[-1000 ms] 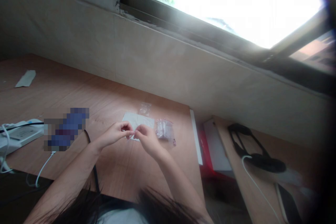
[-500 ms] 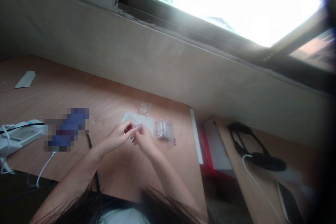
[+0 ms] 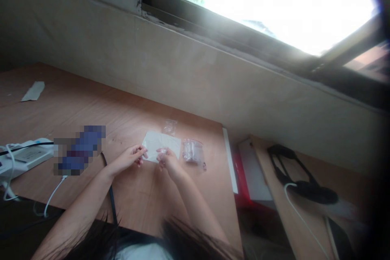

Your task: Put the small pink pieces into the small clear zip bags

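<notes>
My left hand (image 3: 137, 155) is at the left edge of a white sheet (image 3: 160, 140), thumb and fingertips pinched together. Whatever is between them, if anything, is too small to see. Over the sheet's lower right part, my right hand (image 3: 169, 161) has its fingers closed on a small clear plastic piece (image 3: 163, 151), whose exact kind I cannot tell. Just behind the sheet lies a small clear plastic bag (image 3: 170, 126). To the right of my right hand is a larger clear plastic packet (image 3: 192, 152) with reddish edges.
On the left of the wooden table (image 3: 134, 207) are a blurred-out blue object (image 3: 82, 146), a white power strip (image 3: 27, 154) with cables, and a paper strip (image 3: 33, 91). A black cable (image 3: 112, 199) crosses the front edge. Black headphones (image 3: 317, 190) lie on the right-hand desk.
My hands, together half a second ago, have moved apart: the left went left, and the right keeps the clear piece. More of the white sheet shows between them. The view shifted slightly.
</notes>
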### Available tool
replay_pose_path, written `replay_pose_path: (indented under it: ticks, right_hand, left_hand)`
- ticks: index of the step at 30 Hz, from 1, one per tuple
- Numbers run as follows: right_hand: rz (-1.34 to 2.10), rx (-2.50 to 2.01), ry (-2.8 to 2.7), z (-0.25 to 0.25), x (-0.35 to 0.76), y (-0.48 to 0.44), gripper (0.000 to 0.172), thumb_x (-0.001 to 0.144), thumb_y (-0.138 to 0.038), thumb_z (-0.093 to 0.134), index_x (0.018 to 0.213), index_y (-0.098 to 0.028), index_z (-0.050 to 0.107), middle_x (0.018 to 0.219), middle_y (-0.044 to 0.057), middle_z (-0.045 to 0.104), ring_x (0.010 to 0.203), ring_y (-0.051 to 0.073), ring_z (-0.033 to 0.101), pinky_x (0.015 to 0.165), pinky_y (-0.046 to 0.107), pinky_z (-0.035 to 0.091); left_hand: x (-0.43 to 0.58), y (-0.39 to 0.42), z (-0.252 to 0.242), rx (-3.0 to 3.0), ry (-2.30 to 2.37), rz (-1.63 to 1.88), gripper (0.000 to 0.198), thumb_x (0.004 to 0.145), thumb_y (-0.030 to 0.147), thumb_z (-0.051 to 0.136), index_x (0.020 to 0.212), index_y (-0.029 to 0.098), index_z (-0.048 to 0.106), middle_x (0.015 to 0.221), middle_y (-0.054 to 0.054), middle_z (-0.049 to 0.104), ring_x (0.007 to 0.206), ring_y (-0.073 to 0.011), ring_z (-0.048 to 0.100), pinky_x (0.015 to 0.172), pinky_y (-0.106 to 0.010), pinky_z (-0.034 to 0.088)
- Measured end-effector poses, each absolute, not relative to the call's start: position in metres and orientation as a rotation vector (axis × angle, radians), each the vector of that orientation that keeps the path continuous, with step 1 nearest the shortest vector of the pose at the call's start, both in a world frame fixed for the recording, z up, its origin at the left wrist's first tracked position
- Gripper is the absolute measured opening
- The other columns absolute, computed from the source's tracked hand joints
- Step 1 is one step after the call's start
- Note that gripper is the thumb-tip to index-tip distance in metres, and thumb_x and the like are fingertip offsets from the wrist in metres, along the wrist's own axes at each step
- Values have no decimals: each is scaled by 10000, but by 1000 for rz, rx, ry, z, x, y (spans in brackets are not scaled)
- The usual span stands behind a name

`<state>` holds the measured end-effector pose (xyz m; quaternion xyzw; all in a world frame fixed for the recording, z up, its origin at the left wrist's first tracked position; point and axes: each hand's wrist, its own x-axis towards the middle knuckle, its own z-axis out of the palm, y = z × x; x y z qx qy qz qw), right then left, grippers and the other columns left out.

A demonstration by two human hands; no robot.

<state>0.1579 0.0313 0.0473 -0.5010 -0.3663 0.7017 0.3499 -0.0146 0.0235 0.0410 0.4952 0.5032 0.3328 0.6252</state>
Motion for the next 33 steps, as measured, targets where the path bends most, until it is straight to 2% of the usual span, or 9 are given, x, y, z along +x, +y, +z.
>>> replay_pose_path:
  ticks: [4, 9, 18, 23, 27, 33]
  right_hand:
    - [1673, -1435, -833, 29, 155, 31, 219, 667, -269, 488, 823, -206, 349, 510, -66, 496, 332, 66, 408, 301, 178, 347]
    - [1762, -1393, -961, 16, 156, 27, 318, 644, -426, 554, 801, -187, 413, 560, -21, 563, 360, 75, 463, 319, 191, 382]
    - [1805, -1386, -994, -4, 152, 32, 265, 632, -361, 601, 720, -146, 473, 510, -17, 553, 330, 71, 470, 323, 185, 375]
    - [1868, -1305, -954, -5, 158, 32, 235, 646, -323, 594, 739, -141, 478, 524, -12, 562, 349, 76, 489, 345, 189, 388]
    - [1881, -1294, -947, -4, 159, 32, 203, 656, -300, 582, 726, -137, 482, 526, -6, 564, 348, 76, 489, 349, 190, 384]
    - [1903, -1279, -945, -4, 162, 33, 184, 665, -285, 570, 723, -136, 479, 528, -5, 562, 358, 80, 490, 359, 197, 385]
  left_hand:
    - [-23, 23, 12, 961, 1203, 904, 285, 669, 401, 569, 745, 140, 481, 634, 11, 561, 457, -67, 493, 439, -195, 426]
    - [-30, 23, -8, 850, 1308, 977, 328, 620, 399, 613, 744, 134, 466, 579, 10, 569, 437, -85, 518, 405, -202, 441]
    - [-35, 22, -3, 794, 1301, 962, 341, 642, 447, 580, 748, 151, 448, 561, 25, 547, 449, -95, 544, 422, -225, 482]
    - [-38, 21, -1, 808, 1291, 736, 408, 673, 563, 460, 670, 155, 456, 454, 61, 442, 328, -67, 433, 280, -184, 385]
    - [-37, 22, 3, 855, 1292, 719, 406, 651, 564, 489, 633, 162, 430, 428, 86, 383, 303, -45, 375, 261, -155, 336]
    - [-34, 26, 7, 863, 1307, 754, 371, 650, 523, 523, 663, 159, 450, 437, 84, 398, 311, -43, 377, 270, -150, 329]
